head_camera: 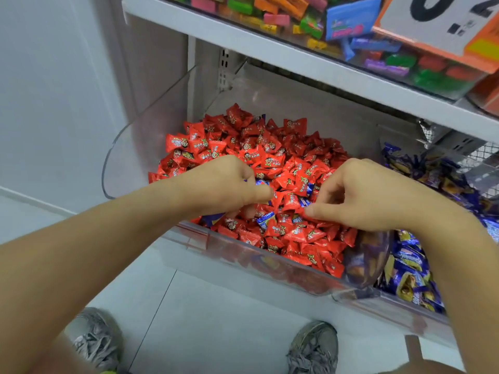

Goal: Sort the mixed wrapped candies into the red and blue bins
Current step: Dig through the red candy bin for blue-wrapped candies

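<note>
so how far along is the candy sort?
Mostly done: the red bin is nearly all red. In hand: left hand grips blue candies; right hand digs alongside. Left: stray blue candy to move to the blue bin.

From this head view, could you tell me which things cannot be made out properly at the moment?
- Left hand: its curled fingers hide how many blue candies it grips; some blue shows beneath it.
- Right hand: its own fingers hide whether the fingertips pinch anything.
- Blue bin: cut off by the right edge and covered by the right forearm.
- Price sign: cut off by the top edge.
- Wrapper print on the red candies: too small to read.
</note>
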Available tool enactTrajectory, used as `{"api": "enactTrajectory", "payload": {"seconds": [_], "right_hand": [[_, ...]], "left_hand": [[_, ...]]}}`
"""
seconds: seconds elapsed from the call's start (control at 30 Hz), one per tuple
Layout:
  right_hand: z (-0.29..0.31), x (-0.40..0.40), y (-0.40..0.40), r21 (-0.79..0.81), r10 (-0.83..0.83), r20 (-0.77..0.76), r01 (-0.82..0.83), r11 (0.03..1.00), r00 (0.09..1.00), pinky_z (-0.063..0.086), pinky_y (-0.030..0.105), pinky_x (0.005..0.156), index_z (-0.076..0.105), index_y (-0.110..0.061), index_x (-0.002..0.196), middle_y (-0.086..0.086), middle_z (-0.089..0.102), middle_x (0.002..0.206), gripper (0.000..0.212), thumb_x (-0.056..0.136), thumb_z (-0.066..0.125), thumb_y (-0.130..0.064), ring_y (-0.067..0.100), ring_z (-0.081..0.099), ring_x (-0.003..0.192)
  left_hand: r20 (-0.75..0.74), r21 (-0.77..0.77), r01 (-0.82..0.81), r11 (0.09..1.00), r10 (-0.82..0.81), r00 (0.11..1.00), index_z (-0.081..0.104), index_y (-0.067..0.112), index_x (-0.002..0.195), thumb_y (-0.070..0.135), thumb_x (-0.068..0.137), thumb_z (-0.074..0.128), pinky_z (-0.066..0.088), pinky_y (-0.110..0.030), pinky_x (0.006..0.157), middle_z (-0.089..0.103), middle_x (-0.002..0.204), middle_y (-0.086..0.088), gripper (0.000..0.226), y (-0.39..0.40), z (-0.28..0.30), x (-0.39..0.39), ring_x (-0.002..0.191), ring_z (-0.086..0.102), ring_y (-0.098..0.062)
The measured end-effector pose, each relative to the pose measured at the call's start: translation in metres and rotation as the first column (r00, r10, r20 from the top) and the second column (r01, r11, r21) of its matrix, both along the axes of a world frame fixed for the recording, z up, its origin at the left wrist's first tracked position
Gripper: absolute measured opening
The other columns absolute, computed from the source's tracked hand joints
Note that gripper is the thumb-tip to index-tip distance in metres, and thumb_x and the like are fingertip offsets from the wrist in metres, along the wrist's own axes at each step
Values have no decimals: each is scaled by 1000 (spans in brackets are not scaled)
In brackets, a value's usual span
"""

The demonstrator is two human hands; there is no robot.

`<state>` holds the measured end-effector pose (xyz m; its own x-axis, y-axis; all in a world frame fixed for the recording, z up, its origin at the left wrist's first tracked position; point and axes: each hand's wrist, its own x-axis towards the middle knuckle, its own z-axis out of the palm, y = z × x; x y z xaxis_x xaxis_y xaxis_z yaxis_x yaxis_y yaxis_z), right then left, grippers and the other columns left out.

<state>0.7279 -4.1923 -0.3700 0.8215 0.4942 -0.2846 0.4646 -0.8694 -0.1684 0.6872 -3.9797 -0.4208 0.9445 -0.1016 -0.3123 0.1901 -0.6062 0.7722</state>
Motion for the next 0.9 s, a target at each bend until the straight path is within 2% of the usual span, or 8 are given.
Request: {"api": "enactTrajectory", "payload": {"seconds": [0.1,0.23,0.33,0.47,0.6,0.67,0.77,0.9], "right_hand": [[-7,-1,0,-18,5,89,-4,1000,996,52,20,68,74,-31,76,-17,66,64,15,74,84,-42,-7,60,65],[-19,-7,6,-175,56,120,-35,984,991,51,31,79,67,-42,110,-21,57,82,42,72,78,-54,5,56,86],[-19,-9,6,-287,67,137,-25,958,988,50,32,82,64,-40,122,-16,58,99,52,74,77,-54,15,58,108],[-12,-9,4,-281,107,35,-93,955,994,53,36,85,73,-43,107,-18,58,89,38,73,76,-58,10,60,100],[3,-14,-3,-154,98,-174,-125,980,980,54,32,83,77,-46,84,-23,70,85,8,80,73,-51,-5,62,84],[2,-16,-7,-2,54,-96,-54,999,994,53,31,83,78,-35,79,-18,72,86,12,85,70,-41,-4,65,82],[-2,-21,-3,-54,-16,173,25,998,985,51,35,90,69,-31,106,-7,65,107,21,89,66,-43,10,63,99],[-20,-46,21,-260,-62,94,85,962,994,46,39,94,50,-25,131,9,46,128,45,97,50,-53,32,56,114]], "left_hand": [[39,-59,10,998,-8,999,53,14,75,20,84,67,43,-24,49,74,69,-4,18,-8,-2,3,43,49,-15],[46,-47,41,998,-39,998,58,17,84,14,88,59,41,-19,44,73,69,-3,5,-16,-10,8,38,49,-12],[91,69,131,989,-137,986,69,25,94,11,90,58,40,-16,42,59,52,12,19,-18,-16,10,38,46,-6],[195,333,229,915,-304,932,74,24,99,32,89,69,55,-27,79,72,89,9,14,-22,-23,10,83,65,-5],[210,477,246,844,-381,900,72,20,89,36,81,76,55,-33,68,69,82,2,19,-22,-23,11,78,63,-19],[219,483,240,842,-381,898,69,15,82,33,79,79,49,-28,58,65,70,2,21,-19,-20,12,67,59,-16],[216,414,225,882,-336,917,71,19,76,33,79,80,38,-18,51,58,62,15,17,-10,-13,12,58,52,4],[227,364,195,911,-290,930,74,24,76,37,80,79,36,-13,55,62,69,19,15,6,-6,13,65,54,9]]}}
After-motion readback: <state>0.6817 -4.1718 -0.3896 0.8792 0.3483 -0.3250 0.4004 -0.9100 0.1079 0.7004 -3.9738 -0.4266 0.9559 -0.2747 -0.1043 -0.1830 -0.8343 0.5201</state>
